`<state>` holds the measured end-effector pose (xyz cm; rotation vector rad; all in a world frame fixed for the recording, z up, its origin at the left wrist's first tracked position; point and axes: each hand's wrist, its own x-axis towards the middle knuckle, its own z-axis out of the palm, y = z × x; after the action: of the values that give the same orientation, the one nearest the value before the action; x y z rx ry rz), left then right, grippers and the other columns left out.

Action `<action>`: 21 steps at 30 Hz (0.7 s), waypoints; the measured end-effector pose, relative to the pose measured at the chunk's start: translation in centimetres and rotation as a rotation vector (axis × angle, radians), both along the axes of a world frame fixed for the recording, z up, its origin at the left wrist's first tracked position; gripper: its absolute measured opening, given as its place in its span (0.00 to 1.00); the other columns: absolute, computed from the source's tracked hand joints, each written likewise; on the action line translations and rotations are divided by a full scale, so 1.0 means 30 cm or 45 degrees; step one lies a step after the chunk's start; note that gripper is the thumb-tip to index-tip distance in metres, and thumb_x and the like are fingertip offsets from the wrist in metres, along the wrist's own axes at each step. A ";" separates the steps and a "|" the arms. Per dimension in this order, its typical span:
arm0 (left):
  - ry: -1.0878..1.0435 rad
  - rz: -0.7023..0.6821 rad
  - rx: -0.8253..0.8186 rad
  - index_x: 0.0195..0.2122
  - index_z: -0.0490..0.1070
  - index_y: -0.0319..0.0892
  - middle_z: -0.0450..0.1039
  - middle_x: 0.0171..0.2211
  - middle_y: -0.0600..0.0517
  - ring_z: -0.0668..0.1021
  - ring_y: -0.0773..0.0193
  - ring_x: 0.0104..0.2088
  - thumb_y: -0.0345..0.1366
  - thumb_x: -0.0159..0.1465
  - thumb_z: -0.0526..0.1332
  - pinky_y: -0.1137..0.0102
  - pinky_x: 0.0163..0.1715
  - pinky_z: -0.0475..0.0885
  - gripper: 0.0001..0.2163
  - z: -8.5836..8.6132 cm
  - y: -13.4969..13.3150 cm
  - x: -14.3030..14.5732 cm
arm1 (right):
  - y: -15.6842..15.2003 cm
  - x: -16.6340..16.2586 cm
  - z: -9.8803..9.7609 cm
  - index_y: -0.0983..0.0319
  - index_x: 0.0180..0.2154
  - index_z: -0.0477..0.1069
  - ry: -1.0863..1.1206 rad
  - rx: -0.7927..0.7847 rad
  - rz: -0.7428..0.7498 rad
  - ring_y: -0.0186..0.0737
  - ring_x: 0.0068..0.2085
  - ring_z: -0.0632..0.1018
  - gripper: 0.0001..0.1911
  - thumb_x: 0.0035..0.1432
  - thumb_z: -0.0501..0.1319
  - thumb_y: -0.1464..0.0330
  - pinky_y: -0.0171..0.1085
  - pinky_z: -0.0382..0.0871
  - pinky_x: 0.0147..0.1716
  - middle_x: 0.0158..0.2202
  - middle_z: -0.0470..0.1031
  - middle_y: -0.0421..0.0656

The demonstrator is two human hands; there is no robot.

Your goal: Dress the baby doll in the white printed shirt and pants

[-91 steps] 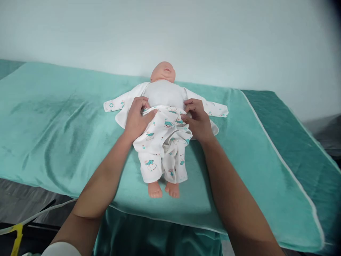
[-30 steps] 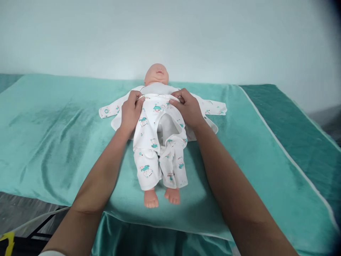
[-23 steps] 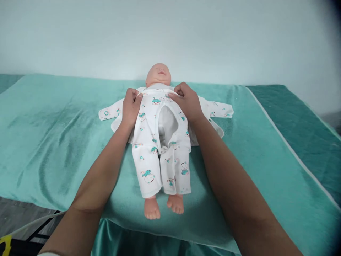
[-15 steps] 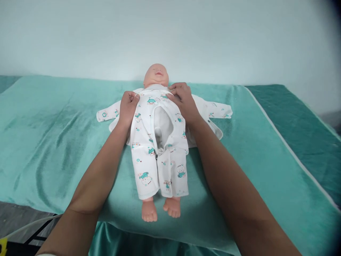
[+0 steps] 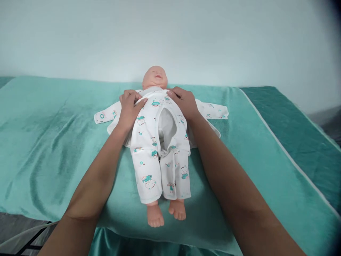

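Note:
A baby doll (image 5: 155,77) lies on its back, head at the far side and bare feet towards me. It wears white printed split-crotch pants (image 5: 146,142), their waistband up at the chest, over a white top (image 5: 217,111) whose sleeves stretch out to both sides. At the waistband's left side my left hand (image 5: 130,106) is closed, thumb and fingers pinching the cloth. My right hand (image 5: 185,102) grips the waistband's right side near the doll's shoulder, its fingertips partly hidden. Through the oval opening in the pants some white cloth shows.
A light green velvety cover (image 5: 58,142) lies under the doll, wrinkled on the left. Beyond its pale edge strip on the right is a darker green cloth (image 5: 293,121). A plain wall (image 5: 170,35) rises behind. Dark bars and a pale cable show at the lower left.
My left hand has shifted right and inward with the waistband, its thumb now over the edge. The pants and doll's feet have turned slightly to the right. My right hand remains at the waistband.

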<state>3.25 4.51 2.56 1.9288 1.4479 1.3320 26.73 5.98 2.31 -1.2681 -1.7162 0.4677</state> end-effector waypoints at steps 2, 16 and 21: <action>0.077 -0.034 0.021 0.34 0.68 0.46 0.75 0.53 0.48 0.72 0.53 0.57 0.41 0.66 0.64 0.59 0.59 0.65 0.08 0.002 0.003 -0.007 | 0.011 -0.005 0.007 0.57 0.28 0.69 -0.047 0.004 -0.061 0.40 0.33 0.72 0.18 0.66 0.58 0.53 0.41 0.65 0.37 0.27 0.73 0.38; 0.127 0.183 -0.082 0.35 0.66 0.48 0.66 0.26 0.54 0.75 0.58 0.35 0.35 0.66 0.61 0.63 0.42 0.68 0.03 0.007 0.084 -0.007 | 0.115 -0.025 0.017 0.57 0.26 0.57 -0.340 0.025 -0.191 0.41 0.30 0.66 0.18 0.65 0.55 0.56 0.40 0.56 0.33 0.24 0.66 0.39; 0.041 0.103 -0.128 0.30 0.63 0.46 0.72 0.31 0.53 0.75 0.61 0.36 0.38 0.68 0.59 0.64 0.43 0.68 0.10 0.023 0.064 -0.001 | 0.115 -0.027 0.005 0.57 0.26 0.60 -0.185 -0.050 -0.151 0.41 0.32 0.70 0.16 0.63 0.59 0.58 0.40 0.60 0.35 0.26 0.70 0.39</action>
<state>3.23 6.43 3.24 1.8539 1.5926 1.2420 25.93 9.43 2.46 -1.4539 -1.7470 0.3484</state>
